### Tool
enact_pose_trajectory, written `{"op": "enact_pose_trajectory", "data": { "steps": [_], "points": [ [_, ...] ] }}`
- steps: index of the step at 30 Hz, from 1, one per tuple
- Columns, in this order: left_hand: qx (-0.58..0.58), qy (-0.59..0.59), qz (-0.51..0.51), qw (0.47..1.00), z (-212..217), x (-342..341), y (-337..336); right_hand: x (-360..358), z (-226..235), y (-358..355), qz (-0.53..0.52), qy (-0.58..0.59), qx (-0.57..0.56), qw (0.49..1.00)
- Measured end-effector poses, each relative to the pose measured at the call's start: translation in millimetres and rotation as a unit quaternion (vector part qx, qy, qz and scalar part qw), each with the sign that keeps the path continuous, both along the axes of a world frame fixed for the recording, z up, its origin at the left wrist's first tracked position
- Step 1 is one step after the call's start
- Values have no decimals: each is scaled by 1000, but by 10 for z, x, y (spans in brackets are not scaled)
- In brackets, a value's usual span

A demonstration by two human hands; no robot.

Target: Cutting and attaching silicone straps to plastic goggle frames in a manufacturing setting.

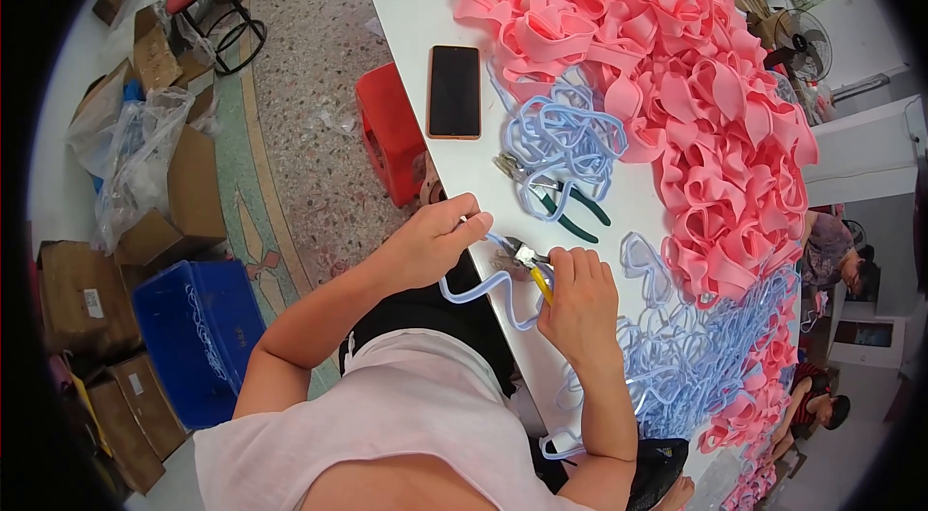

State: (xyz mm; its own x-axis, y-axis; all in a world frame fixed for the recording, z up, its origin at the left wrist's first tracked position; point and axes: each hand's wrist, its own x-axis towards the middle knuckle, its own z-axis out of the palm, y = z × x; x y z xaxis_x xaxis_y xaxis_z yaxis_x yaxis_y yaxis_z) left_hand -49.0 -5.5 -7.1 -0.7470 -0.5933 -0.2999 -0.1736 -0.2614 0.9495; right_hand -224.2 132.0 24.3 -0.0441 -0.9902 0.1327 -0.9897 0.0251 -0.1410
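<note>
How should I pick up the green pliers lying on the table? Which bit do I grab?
Put your grip around the two green handles, coming from the lower right of the picture: that looks best, because they splay open toward that side. The metal head points toward the upper left, beside tangled light-blue strips.

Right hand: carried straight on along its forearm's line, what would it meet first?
Most likely the green-handled pliers lying on the white table, just beyond the knuckles of the right hand. Its height above the table is unclear, so it might pass over them.
</note>
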Motion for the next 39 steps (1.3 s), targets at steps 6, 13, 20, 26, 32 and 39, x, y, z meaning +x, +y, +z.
{"op": "enact_pose_trajectory", "data": {
  "steps": [6, 13, 20, 26, 32, 39],
  "points": [
    [-12, 7, 3, 1000, -11, 11, 12, -2, -29, 2, 8, -9, -1, 1000],
    [-39, 12, 14, 999, -58, 173, 60, 104, -124, -28, 37, -12, 17, 999],
    [8, -79, 64, 995, -203, 663, 102, 386, -622, -154, 113, -99, 62, 987],
    [84, -108, 106, 985, -538, 965, 62, 537, -756, -310, 107, -204, 162, 960],
    [138, -12, 109, 984, -476, 770, -116, 88, -340, -93, -76, -403, 63, 910],
    [-28, 104, 157, 982, -277, -542, -514, -305, -160, 553, -249, -399, -26, 882]
  ]
}}
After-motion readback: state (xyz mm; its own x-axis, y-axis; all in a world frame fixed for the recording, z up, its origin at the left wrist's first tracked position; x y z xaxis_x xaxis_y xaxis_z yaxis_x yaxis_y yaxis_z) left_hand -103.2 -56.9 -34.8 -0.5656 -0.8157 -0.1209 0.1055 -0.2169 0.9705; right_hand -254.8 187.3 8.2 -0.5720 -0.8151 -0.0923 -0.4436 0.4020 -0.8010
